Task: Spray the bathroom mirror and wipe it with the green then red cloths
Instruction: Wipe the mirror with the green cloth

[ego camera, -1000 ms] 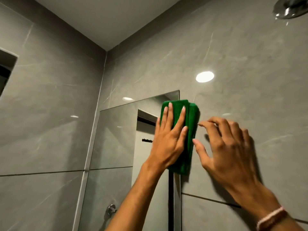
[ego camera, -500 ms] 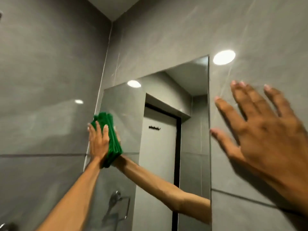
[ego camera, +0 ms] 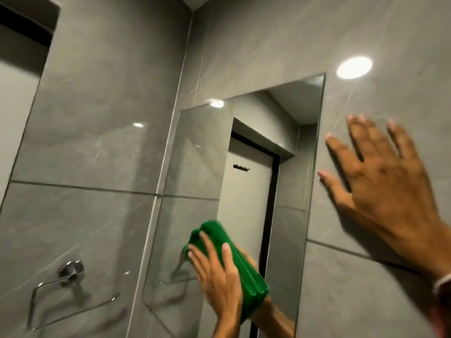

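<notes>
No text, label, brand, number or sign can be read anywhere in this view.
</notes>
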### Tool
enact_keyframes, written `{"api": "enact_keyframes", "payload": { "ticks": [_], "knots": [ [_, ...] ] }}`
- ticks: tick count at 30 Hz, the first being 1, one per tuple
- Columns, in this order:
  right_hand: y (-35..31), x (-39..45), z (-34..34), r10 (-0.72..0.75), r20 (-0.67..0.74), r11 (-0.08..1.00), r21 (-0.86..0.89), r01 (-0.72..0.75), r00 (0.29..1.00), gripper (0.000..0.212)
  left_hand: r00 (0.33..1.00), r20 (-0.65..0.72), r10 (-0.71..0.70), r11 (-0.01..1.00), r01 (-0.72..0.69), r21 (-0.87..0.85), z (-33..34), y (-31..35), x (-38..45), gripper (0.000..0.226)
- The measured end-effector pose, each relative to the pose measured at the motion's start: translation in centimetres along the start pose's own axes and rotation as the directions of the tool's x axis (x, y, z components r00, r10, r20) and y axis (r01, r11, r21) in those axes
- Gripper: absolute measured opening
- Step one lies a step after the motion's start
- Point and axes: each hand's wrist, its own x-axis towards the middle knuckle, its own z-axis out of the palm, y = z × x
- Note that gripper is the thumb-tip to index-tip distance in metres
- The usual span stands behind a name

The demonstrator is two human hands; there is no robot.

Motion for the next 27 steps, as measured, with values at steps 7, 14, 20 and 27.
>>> {"api": "enact_keyframes", "payload": {
  "ticks": [7,14,20,27],
  "knots": [
    [1.5,-1.0,-2.1,0.047,-0.006,0.997,0.054,-0.047,0.999,0.066,0.596,0.112,0.795,0.601,-0.799,-0.016,6.3,25.0,5.4,0.060],
    [0.4,-1.8,-0.1,-0.029,0.055,0.998,-0.050,0.032,0.998,0.070,0.819,0.072,0.569,0.820,-0.572,0.028,1.9,17.6,19.0,0.061],
    [1.1,-1.4,1.5,0.002,0.021,0.997,-0.078,0.000,1.000,0.072,0.992,-0.061,-0.108,0.994,0.109,0.011,-4.2,-8.1,13.9,0.056],
    [0.9,-1.2,0.1,-0.010,0.036,1.000,0.022,0.010,0.999,0.066,0.926,-0.056,-0.373,0.927,0.374,0.013,-1.9,-9.0,-8.9,0.061]
  ]
}}
